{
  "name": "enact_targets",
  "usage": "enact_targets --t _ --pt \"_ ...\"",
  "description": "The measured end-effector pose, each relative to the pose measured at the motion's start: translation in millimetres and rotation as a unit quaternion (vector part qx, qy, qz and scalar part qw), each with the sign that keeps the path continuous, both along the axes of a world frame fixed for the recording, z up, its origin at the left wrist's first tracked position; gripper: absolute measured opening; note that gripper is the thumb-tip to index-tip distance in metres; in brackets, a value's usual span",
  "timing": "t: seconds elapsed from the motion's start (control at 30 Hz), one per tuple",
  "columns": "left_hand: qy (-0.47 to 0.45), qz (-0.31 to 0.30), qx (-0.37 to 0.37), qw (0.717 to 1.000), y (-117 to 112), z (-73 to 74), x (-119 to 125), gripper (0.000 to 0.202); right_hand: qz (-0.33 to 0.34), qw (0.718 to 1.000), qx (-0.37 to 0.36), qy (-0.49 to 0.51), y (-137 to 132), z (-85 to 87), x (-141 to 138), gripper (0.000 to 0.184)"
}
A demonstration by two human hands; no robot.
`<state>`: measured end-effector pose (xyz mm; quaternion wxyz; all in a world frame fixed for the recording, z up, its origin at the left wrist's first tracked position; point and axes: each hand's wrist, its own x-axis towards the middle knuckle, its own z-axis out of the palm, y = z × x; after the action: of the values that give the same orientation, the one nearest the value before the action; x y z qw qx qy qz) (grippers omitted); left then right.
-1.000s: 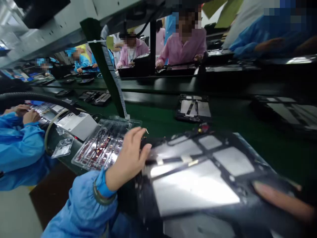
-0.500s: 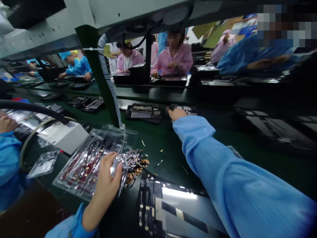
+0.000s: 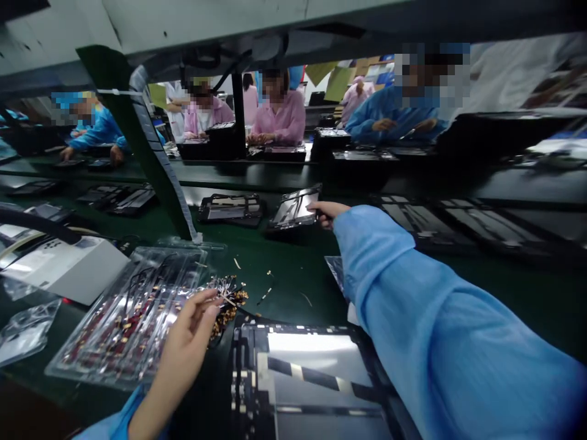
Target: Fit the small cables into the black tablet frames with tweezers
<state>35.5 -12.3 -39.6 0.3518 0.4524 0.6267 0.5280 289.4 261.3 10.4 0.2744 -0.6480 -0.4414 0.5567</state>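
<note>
R hand (image 3: 331, 214): closed, thumb + fingers pinching the R end of a tablet panel (image 3: 294, 209), which sits tilted just L of the fingertips. Second panel (image 3: 232, 208) lies flat, farther L of that grip. L hand (image 3: 195, 333): fingers half curled, small gap to thumb, tips at gold-tipped cable bundle (image 3: 228, 299) (can't tell if any strand is pinched). Clear plastic parts tray (image 3: 132, 318) just L of L hand; larger tablet chassis (image 3: 316, 379) to its R.
</note>
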Motion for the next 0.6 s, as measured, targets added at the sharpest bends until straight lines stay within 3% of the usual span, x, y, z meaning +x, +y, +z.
enact_targets --t 0.13,0.2,0.27,0.37,0.43,0.53,0.6 --pt "-0.212 -0.036 -0.045 0.975 9.6 16.6 16.8 0.060 -0.039 0.997 0.012 0.068 -39.4 26.4 4.6 0.030" --pt "-0.276 -0.041 -0.064 0.958 15.1 22.2 27.5 0.065 -0.046 0.994 0.018 0.102 -77.2 34.3 9.1 0.021" --pt "-0.310 -0.043 -0.073 0.947 18.6 25.7 40.7 0.068 -0.045 0.990 0.020 0.133 -122.9 37.2 11.3 0.025" --pt "-0.302 -0.053 -0.079 0.949 16.6 27.8 59.4 0.072 -0.028 0.986 0.003 0.167 -187.9 32.1 12.1 0.034" --pt "-0.265 -0.046 -0.090 0.959 11.2 28.2 63.7 0.075 0.012 0.985 0.005 0.172 -217.6 23.2 19.3 0.036" --pt "-0.217 -0.036 -0.112 0.969 1.7 30.6 51.4 0.081 0.066 0.989 0.084 0.105 -237.8 5.4 53.4 0.044" --pt "-0.187 -0.053 -0.134 0.972 -3.5 34.5 35.8 0.080 -0.002 0.985 0.153 0.080 -241.8 -7.4 89.8 0.043"
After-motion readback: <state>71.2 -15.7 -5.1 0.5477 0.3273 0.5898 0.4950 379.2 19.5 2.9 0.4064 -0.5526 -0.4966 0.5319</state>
